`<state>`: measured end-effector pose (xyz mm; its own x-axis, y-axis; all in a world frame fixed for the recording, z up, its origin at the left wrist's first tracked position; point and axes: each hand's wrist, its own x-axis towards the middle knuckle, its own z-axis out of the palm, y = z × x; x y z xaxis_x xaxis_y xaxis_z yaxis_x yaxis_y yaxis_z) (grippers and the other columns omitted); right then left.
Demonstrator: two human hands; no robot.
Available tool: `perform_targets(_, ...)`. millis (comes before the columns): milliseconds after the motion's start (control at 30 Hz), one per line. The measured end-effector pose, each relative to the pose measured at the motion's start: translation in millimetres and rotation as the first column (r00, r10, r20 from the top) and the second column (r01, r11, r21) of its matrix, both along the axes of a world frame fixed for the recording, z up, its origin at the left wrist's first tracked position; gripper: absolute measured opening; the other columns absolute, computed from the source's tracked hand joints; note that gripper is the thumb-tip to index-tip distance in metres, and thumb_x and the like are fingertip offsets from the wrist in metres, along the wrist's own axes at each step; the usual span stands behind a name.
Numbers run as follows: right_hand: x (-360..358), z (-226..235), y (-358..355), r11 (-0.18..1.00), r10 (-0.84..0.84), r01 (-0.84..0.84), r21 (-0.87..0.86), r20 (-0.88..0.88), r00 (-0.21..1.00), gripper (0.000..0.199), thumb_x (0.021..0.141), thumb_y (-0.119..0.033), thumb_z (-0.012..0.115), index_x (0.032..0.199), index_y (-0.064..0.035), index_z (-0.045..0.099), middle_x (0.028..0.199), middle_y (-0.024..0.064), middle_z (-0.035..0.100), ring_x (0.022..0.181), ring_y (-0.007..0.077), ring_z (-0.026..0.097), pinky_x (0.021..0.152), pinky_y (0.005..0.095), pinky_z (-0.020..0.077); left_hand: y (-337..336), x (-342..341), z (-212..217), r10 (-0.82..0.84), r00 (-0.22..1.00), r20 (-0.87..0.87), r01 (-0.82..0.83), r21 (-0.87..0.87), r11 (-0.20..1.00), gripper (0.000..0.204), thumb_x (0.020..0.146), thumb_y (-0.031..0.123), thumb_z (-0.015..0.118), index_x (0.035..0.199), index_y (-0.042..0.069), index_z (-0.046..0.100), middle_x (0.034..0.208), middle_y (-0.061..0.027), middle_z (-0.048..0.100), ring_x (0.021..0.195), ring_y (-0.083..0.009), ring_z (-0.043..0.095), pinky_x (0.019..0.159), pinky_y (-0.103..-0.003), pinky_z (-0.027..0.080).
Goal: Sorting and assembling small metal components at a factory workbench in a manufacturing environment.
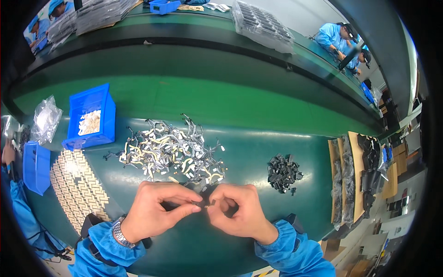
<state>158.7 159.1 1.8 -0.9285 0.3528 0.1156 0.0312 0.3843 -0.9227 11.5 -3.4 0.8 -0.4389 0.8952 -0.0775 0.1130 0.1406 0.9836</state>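
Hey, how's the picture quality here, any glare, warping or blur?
Head view: fisheye bends the green conveyor belt and bench edge into arcs; black corners vignette; overhead light glares on the clear bag; hands, left hand and right hand, look sharp; far workers are small and soft.

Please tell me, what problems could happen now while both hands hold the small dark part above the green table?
1. The small dark part is pinched only by fingertips of the left hand and right hand; it might slip and be lost in the tangled pile of flat cables just beyond.
2. A sleeve could brush the heap of black pieces and scatter it.
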Motion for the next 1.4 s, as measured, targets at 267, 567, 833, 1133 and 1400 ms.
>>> perform_targets(267, 0.9, -1.5, -1.7, 0.996, 0.013, -0.011, -0.093, 0.015, 1.000, 0.015, 0.078, -0.006, 0.073, 0.076, -0.0049, 0.059, 0.058, -0.0021, 0.053, 0.049, 0.0051, 0.043, 0.046, 0.0255, 0.0331, 0.6, 1.3, -5.5, -0.031, 0.986, 0.162, 0.029, 0.015, 0.999, 0.021, 0.081, -0.009, 0.080, 0.101, -0.008, 0.073, 0.100, -0.0178, 0.075, 0.096, -0.0212, 0.075, 0.089, -0.033, 0.061)
perform_targets(567, 1.4, -4.7, -2.5, 0.996, 0.017, -0.017, -0.087, 0.000, 1.000, 0.017, 0.078, -0.007, 0.074, 0.074, -0.0057, 0.057, 0.057, -0.0033, 0.052, 0.047, 0.0046, 0.042, 0.045, 0.0254, 0.0317, -1.4, 1.3, -7.8, -0.035, 0.986, 0.163, 0.028, 0.047, 0.998, 0.019, 0.085, -0.001, 0.080, 0.104, -0.002, 0.075, 0.098, -0.0107, 0.078, 0.093, -0.0159, 0.075, 0.086, -0.028, 0.060)
perform_targets(833, 1.0, -4.9, -2.3, 0.995, 0.027, -0.024, -0.099, 0.020, 0.999, 0.018, 0.078, -0.008, 0.075, 0.073, -0.0065, 0.057, 0.056, -0.0033, 0.052, 0.047, 0.0043, 0.042, 0.045, 0.0251, 0.0311, -1.9, 0.4, -8.7, -0.046, 0.986, 0.159, 0.039, 0.046, 0.998, 0.019, 0.085, -0.002, 0.080, 0.103, -0.002, 0.075, 0.098, -0.0103, 0.078, 0.094, -0.0163, 0.075, 0.085, -0.028, 0.061)
perform_targets(1133, 0.9, -5.2, -2.5, 0.995, 0.028, -0.029, -0.099, -0.004, 1.000, 0.018, 0.078, -0.007, 0.074, 0.073, -0.0062, 0.057, 0.056, -0.0031, 0.052, 0.046, 0.0048, 0.042, 0.045, 0.0254, 0.0308, -1.3, 1.1, -6.1, -0.053, 0.986, 0.161, 0.044, 0.054, 0.998, 0.019, 0.085, -0.003, 0.080, 0.103, -0.002, 0.075, 0.098, -0.0109, 0.078, 0.094, -0.0168, 0.075, 0.085, -0.028, 0.060)
perform_targets(1400, 1.1, -5.9, -2.4, 0.994, 0.028, -0.027, -0.107, 0.014, 0.999, 0.018, 0.078, -0.007, 0.074, 0.073, -0.0064, 0.057, 0.055, -0.0028, 0.051, 0.046, 0.0052, 0.041, 0.044, 0.0259, 0.0307, -1.0, 0.3, -6.4, -0.072, 0.984, 0.160, 0.064, 0.054, 0.996, 0.018, 0.086, -0.004, 0.078, 0.104, -0.002, 0.075, 0.098, -0.0105, 0.078, 0.095, -0.0170, 0.075, 0.086, -0.028, 0.060)
